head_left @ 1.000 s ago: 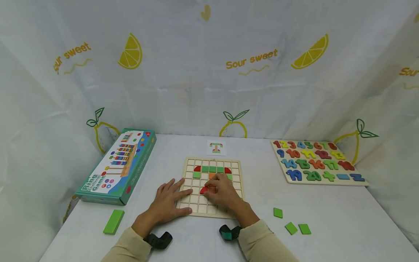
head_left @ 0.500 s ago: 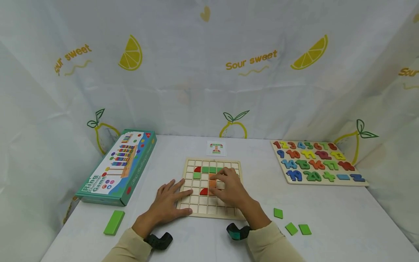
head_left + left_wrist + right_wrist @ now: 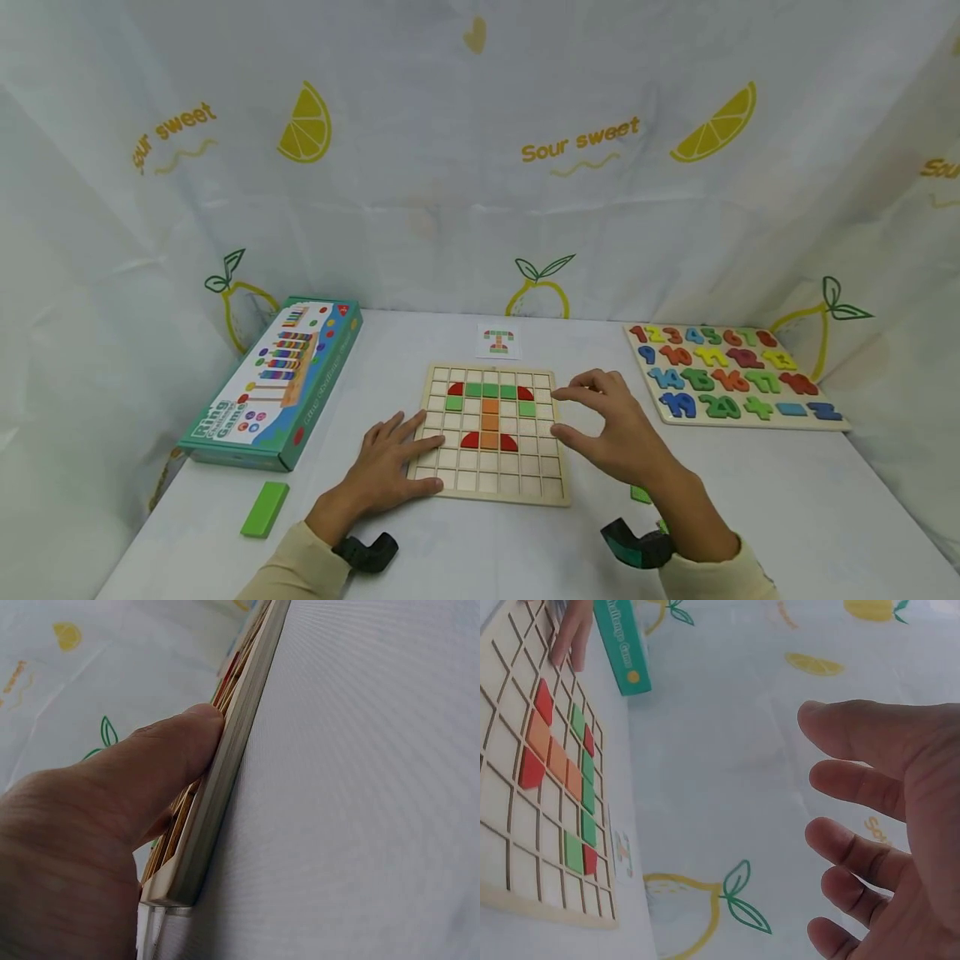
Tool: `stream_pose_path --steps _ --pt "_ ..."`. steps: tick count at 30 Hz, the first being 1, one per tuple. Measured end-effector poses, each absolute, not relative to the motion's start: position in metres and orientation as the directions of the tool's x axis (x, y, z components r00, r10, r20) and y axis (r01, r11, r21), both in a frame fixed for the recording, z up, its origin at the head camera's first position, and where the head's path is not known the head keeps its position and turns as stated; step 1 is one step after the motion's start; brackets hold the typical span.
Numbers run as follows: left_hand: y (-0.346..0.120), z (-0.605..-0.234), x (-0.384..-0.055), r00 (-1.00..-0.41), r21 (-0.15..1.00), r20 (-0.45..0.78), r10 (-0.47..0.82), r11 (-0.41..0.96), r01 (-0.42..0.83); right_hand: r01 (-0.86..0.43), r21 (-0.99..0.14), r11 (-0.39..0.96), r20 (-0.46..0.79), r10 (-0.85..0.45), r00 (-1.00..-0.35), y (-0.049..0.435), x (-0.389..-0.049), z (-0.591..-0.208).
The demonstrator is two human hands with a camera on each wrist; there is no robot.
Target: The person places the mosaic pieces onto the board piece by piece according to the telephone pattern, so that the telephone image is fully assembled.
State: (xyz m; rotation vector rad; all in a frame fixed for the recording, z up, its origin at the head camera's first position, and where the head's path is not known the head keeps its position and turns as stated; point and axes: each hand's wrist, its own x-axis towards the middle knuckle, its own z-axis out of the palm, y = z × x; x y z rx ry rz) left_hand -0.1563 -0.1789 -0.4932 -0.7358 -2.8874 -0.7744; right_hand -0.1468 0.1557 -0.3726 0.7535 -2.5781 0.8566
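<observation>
A wooden grid board point(image 3: 466, 482) lies flat in the middle of the table. Green, red and orange tiles in its cells form a T-like figure, with a row of green tiles point(image 3: 491, 390) near the top, orange tiles point(image 3: 490, 422) down the middle and red quarter-round tiles point(image 3: 507, 443) at the foot. My left hand point(image 3: 387, 467) rests with spread fingers on the board's left edge; the left wrist view shows its thumb point(image 3: 180, 735) on the rim. My right hand point(image 3: 622, 429) hovers just off the board's right side, fingers loosely bent, thumb and fingertips apart, holding nothing.
A pattern card point(image 3: 498, 341) lies behind the board. At the left are a boxed ring game point(image 3: 273, 379) and a green block point(image 3: 266, 509). A number puzzle board point(image 3: 731, 375) stands at the right. Loose green tiles point(image 3: 640, 494) lie partly hidden under my right forearm.
My right hand has left the board and moved right, off its edge. A second red quarter-round tile at the figure's foot is now uncovered. The left hand has stayed in place.
</observation>
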Motion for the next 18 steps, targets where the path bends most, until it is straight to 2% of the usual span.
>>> stream_pose_path --steps 6,18 --pt "-0.18 -0.493 -0.156 -0.883 0.461 0.189 0.43 0.755 0.467 -0.554 -0.414 0.723 0.461 -0.358 -0.812 0.189 -0.138 -0.366" --pt "-0.179 -0.491 -0.156 -0.884 0.464 0.178 0.432 0.755 0.463 -0.453 -0.468 0.759 0.405 -0.272 -0.873 0.243 -0.123 -0.391"
